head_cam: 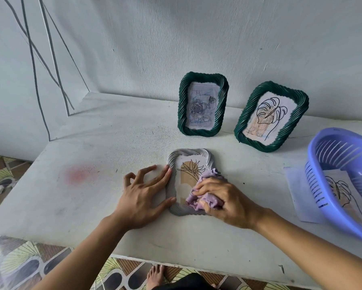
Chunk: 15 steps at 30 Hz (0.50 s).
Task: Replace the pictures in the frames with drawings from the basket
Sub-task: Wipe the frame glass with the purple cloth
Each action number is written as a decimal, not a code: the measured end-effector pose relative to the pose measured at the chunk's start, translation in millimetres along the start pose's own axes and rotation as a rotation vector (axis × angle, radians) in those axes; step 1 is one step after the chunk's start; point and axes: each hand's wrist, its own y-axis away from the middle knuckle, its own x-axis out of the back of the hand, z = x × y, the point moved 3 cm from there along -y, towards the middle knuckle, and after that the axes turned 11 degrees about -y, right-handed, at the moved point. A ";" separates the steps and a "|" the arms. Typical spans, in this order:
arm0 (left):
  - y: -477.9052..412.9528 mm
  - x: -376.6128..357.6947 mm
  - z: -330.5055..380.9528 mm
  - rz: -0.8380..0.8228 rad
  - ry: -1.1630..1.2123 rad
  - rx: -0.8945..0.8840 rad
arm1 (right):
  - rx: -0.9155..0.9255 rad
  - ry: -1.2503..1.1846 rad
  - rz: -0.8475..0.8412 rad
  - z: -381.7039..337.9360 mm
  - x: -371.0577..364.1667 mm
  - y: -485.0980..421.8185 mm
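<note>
To my left the white table (92,155) lies bare from its left edge, where it drops to the patterned floor, across to my left hand (143,197), and its near edge runs just under my forearms. That hand is released: the outstretched fingers and thumb press against the left rim of the grey frame (188,152), and one finger arches up off the tabletop. The grey frame lies flat and face up near the middle of the table, its long axis running from me toward the wall, the flower of its drawing pointing to the wall. My right hand (224,203) clenches a crumpled purple cloth (214,173) on the frame's right side and lower glass. Behind, two green frames (181,105) (268,146) stand apart at the wall, the left one upright, the right one tilted. That makes three frames. At the far right one blue basket (316,147) holds a leaf drawing (339,185) and rests on a loose sheet (295,185).
</note>
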 end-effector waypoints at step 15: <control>0.1 1.2 0.0 -0.013 0.005 0.003 | -0.122 0.459 0.178 40.0 14.3 -46.8</control>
